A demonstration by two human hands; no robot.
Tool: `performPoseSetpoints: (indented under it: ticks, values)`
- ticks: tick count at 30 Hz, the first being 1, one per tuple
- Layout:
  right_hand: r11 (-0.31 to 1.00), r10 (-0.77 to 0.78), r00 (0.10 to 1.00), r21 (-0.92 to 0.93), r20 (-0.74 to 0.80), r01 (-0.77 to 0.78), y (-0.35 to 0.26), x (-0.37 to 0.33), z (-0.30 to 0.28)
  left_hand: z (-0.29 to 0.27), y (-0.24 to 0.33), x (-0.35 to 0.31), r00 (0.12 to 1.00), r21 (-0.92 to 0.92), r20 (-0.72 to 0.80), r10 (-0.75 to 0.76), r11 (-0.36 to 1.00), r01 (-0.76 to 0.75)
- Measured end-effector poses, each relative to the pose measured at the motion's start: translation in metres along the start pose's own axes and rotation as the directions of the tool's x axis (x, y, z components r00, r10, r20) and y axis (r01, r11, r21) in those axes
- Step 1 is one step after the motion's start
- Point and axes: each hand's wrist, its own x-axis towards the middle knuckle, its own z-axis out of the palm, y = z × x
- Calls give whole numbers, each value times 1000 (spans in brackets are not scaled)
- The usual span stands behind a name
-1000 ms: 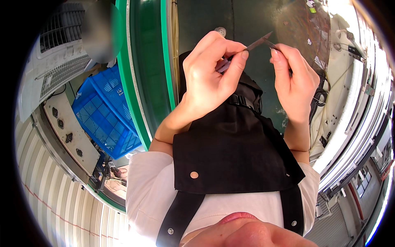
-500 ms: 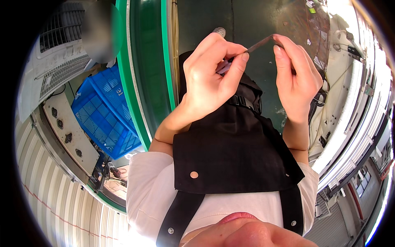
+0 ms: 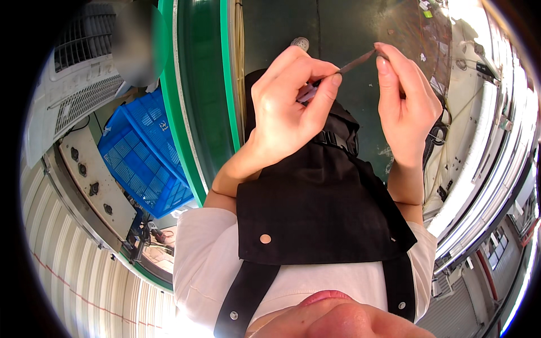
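A thin, dark brownish strip (image 3: pixel 358 60) stretches between my two hands, above my lap; its exact kind is hard to tell. My left hand (image 3: pixel 293 96) pinches one end between thumb and forefinger. Behind those fingers, a small pale and dark piece (image 3: pixel 307 92) shows in part, mostly hidden by the hand. The strip's other end, a little higher and to the right, sits between the thumb and forefinger of my right hand (image 3: pixel 407 96). Below both hands is the black apron (image 3: pixel 321 208) I wear, with a buckle strap.
A green-edged conveyor or bench (image 3: pixel 204 84) runs along my left. Beyond it lie a blue plastic crate (image 3: pixel 141 152) and a white vented machine (image 3: pixel 90 84). Dark green floor (image 3: pixel 360 129) spreads ahead. Cables and white equipment (image 3: pixel 465 152) stand at the right.
The strip has tilted slightly and looks browner, its right end a little lower. My right fingertips have shifted slightly; the left hand is nearly still.
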Motion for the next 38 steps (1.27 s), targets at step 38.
performPoseSetpoints:
  ticks: [38]
  values:
    - [998, -49, 998, -48, -37, 47, 1, -3, -3, 0, -1, 0, 1000, -38, 6, -7, 999, 7]
